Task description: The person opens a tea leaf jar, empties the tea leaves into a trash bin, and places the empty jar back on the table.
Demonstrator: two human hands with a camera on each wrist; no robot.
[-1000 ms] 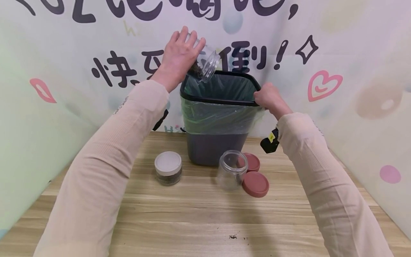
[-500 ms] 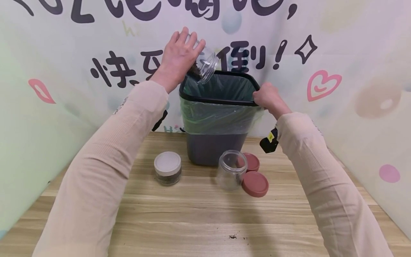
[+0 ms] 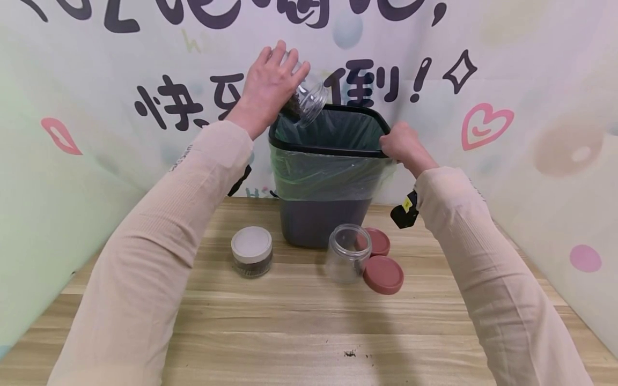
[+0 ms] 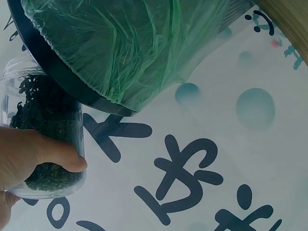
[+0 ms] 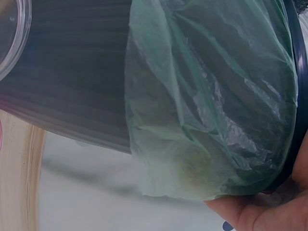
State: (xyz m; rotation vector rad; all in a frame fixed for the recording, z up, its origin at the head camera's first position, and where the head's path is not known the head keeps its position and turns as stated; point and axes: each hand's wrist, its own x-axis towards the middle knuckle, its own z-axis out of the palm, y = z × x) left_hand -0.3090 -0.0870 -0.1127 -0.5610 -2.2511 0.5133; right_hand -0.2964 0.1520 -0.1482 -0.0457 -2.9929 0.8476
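My left hand (image 3: 272,80) grips a clear jar (image 3: 314,99), tilted with its open mouth over the left side of a trash can. Dark dried leaves, like loose tea (image 4: 53,120), fill much of that jar in the left wrist view. The dark trash can (image 3: 323,220) wears a green plastic bag (image 3: 328,171) folded over its black rim (image 3: 333,151). At the rim's right corner my right hand (image 3: 404,145) holds on. In the right wrist view its thumb (image 5: 231,207) lies against the bag's edge; the other fingers are mostly hidden.
On the wooden table (image 3: 270,327), an uncovered clear jar (image 3: 345,262) stands before the can. Two red lids, a front lid (image 3: 383,274) and a back lid (image 3: 379,241), lie beside it. A white-lidded jar (image 3: 252,252) stands left. Dark crumbs (image 3: 350,354) lie near the front.
The jar in my left hand tips slightly further down over the can. My right hand stays at the rim, and the things on the table stay put.
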